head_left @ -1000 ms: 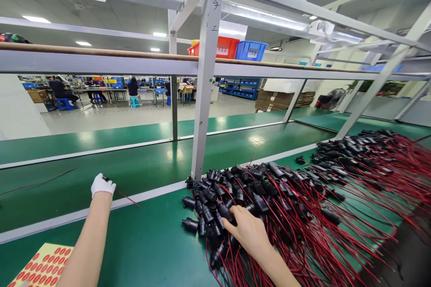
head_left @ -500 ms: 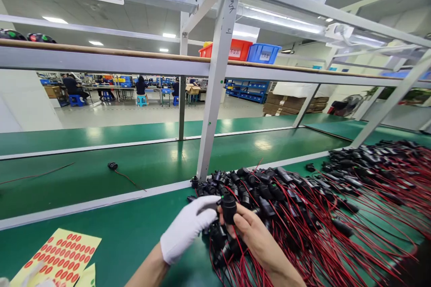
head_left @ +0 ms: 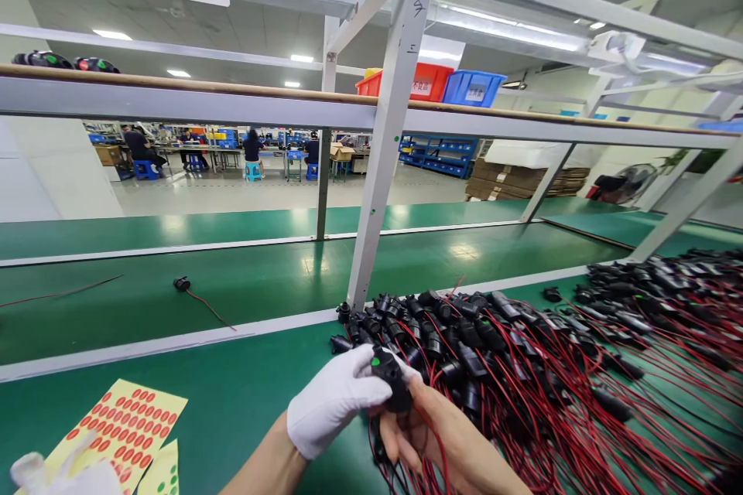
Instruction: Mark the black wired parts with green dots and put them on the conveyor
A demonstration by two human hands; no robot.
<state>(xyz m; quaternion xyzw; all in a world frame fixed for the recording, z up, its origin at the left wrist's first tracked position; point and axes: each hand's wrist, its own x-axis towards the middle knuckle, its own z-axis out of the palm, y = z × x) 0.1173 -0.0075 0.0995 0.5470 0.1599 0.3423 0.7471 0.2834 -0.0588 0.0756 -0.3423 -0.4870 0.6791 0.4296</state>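
My left hand (head_left: pixel 341 401), in a white glove, pinches a black round socket-like part (head_left: pixel 392 381) from its left side. A small green dot sticker shows on the part near my thumb and fingers. My right hand (head_left: pixel 441 429) is mostly bare, with something white at the tips of its upper fingers, and grips the same part from the right. A red wire hangs past my right palm. Just beyond and to the right lies a heap of similar black parts (head_left: pixel 470 336) with red and black wires.
A yellow sheet of red oval stickers (head_left: pixel 124 425) and a piece with green dots (head_left: pixel 162 472) lie left, beside a white glove (head_left: pixel 70 477). A grey post (head_left: pixel 380 170) rises ahead. One wired part (head_left: pixel 182 284) sits farther back. Red (head_left: pixel 430 83) and blue bins (head_left: pixel 473 88) stand on the shelf.
The black part has turned, so its green dot now faces me more fully. My left fingers have closed onto it, and my right hand has shifted lower around it. The view has swung slightly left.
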